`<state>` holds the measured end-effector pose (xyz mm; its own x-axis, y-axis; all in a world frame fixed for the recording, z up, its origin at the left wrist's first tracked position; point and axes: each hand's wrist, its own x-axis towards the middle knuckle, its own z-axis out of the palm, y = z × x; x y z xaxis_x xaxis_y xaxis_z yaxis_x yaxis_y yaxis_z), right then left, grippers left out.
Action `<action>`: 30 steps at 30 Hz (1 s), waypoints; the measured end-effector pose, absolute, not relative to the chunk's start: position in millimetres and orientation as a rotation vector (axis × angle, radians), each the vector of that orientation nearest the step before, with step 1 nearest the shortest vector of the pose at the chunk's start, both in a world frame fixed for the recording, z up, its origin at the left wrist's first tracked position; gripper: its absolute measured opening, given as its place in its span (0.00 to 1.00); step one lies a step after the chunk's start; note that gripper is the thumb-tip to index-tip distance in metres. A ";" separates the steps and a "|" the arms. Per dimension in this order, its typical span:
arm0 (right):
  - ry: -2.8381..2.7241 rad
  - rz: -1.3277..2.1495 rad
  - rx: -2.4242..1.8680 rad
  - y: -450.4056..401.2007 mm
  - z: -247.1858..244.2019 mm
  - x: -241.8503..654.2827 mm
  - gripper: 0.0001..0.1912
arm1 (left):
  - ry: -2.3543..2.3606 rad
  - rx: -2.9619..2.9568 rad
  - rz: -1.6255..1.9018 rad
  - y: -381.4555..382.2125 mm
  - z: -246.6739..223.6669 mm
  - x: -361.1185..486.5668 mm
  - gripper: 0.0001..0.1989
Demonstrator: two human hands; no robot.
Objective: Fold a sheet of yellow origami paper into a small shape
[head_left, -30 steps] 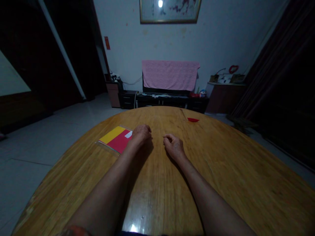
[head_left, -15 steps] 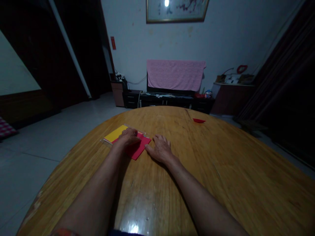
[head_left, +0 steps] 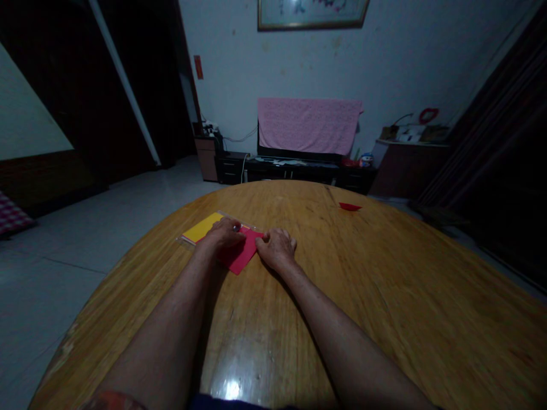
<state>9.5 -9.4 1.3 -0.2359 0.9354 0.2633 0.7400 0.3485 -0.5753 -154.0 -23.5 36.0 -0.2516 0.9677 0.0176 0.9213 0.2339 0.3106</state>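
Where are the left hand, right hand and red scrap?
Left hand (head_left: 222,236), head view, back of hand.
Right hand (head_left: 277,249), head view, back of hand.
Red paper scrap (head_left: 350,206), head view, its middle.

Red paper (head_left: 241,256) partly hidden under the hands (head_left: 221,236), wall picture (head_left: 313,13) cut off at top

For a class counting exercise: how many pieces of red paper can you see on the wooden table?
2. A red sheet lies under the left hand, and a small red scrap lies near the far edge of the table. More red sheets may be hidden beneath the top one.
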 end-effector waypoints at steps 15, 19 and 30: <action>-1.777 0.605 -1.342 14.8 2.0 27.0 0.08 | 2.348 1.753 0.497 -21.1 33.1 -157.5 0.16; -1.702 0.713 -1.362 28.7 3.0 51.3 0.07 | 2.361 1.777 0.562 -20.4 35.2 -150.8 0.19; -1.660 0.756 -1.410 39.1 12.6 119.4 0.10 | 2.175 1.899 0.738 -11.4 38.9 -103.5 0.16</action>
<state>119.4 39.1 12.6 -0.0460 0.9788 0.1997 0.4922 0.1961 -0.8481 -103.5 -11.4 38.9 -0.1804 0.9638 0.1962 0.8843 0.0716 0.4615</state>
